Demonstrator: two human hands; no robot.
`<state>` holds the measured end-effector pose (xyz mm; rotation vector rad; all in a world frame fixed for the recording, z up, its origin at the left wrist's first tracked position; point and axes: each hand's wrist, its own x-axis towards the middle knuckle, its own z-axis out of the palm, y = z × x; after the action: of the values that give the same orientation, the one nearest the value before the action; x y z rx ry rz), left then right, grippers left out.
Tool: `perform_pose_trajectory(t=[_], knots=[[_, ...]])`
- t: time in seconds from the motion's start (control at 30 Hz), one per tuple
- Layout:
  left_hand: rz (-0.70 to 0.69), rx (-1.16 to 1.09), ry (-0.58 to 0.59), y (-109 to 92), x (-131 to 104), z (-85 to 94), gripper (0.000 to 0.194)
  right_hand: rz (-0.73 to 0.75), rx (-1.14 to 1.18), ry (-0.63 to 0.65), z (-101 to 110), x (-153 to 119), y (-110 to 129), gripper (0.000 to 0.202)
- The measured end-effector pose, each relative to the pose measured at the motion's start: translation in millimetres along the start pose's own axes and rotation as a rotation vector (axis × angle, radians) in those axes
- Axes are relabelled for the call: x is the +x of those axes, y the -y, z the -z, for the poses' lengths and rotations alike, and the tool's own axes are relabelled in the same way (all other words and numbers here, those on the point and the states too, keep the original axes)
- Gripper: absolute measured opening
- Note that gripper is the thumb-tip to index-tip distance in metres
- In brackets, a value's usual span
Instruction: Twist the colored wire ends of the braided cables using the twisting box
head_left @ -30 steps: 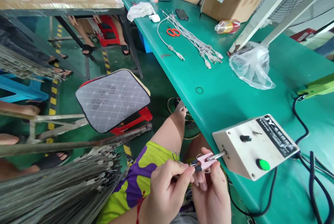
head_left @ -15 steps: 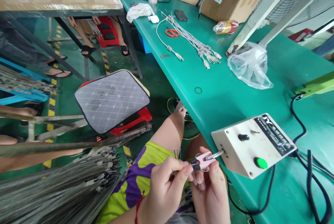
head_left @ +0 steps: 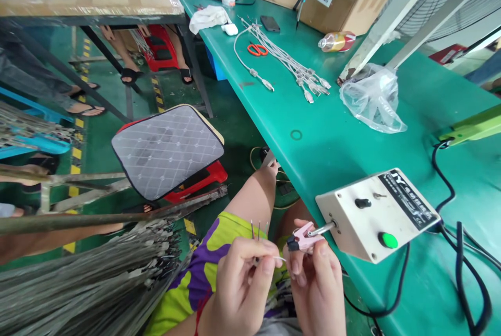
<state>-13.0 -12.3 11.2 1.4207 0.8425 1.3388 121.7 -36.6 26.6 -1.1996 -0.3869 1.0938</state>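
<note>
My left hand (head_left: 245, 281) pinches a cable, with a thin pale wire end (head_left: 280, 258) poking out past the thumb toward the right. More thin wire ends (head_left: 252, 229) stand up behind its fingers. My right hand (head_left: 319, 286) is closed on a pink clip (head_left: 307, 238) with black-covered tips. A metal shaft (head_left: 324, 229) joins this clip to a white control box (head_left: 378, 216) at the bench edge, which carries a black knob and a green button. A small gap separates the wire end from the clip's tips. Most of the cable is hidden behind my left hand.
On the green bench (head_left: 329, 148) lie grey USB cables (head_left: 289, 59), orange-handled scissors (head_left: 257, 50), a phone (head_left: 270, 23), a plastic bag (head_left: 373, 98) and a bottle (head_left: 336, 42). A large cable bundle (head_left: 97, 278) lies at lower left. A padded stool (head_left: 168, 148) stands beyond my knee.
My left hand has moved slightly left, and the wire has come away from the clip's black tips. My right hand stays at the clip.
</note>
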Motion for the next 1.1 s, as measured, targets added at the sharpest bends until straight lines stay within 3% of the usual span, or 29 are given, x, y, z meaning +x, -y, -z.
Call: perform_pose_trajectory(t=[0.1, 0.17, 0.23, 0.33, 0.43, 0.67, 0.8, 0.9, 1.0, 1.1], knots=[[-0.077, 0.075, -0.001, -5, -2, 0.7, 0.012, 0.156, -0.328, -0.012, 1, -11, 5, 0.061], [-0.119, 0.189, -0.023, -7, -6, 1.4, 0.009, 0.240, -0.427, -0.032, 2, -21, 7, 0.041], [-0.153, 0.296, -0.021, -8, -11, 2.5, 0.010, 0.241, -0.336, -0.007, 6, -28, 6, 0.019], [-0.168, 0.348, 0.014, -8, -15, 2.8, 0.017, 0.150, -0.156, 0.154, 16, -28, 1, 0.012], [-0.171, 0.348, 0.032, -11, -13, 0.7, 0.015, 0.049, -0.062, 0.214, 24, -22, -5, 0.004], [-0.133, 0.307, 0.092, -4, -24, 0.4, 0.019, 0.027, 0.233, 0.154, 4, -21, 6, 0.021], [-0.129, 0.251, 0.003, -2, -20, -1.2, 0.018, 0.165, 0.069, 0.104, 5, -14, 8, 0.028], [-0.105, 0.204, -0.016, -3, -9, -3.1, 0.019, 0.083, -0.038, -0.008, 10, -4, 3, 0.051], [-0.073, 0.205, -0.025, -2, -2, -3.7, 0.024, -0.044, 0.031, -0.034, 9, 4, 0, 0.041], [-0.066, 0.234, -0.034, 0, -2, -4.0, 0.023, -0.065, 0.092, -0.020, 4, 4, 1, 0.050]])
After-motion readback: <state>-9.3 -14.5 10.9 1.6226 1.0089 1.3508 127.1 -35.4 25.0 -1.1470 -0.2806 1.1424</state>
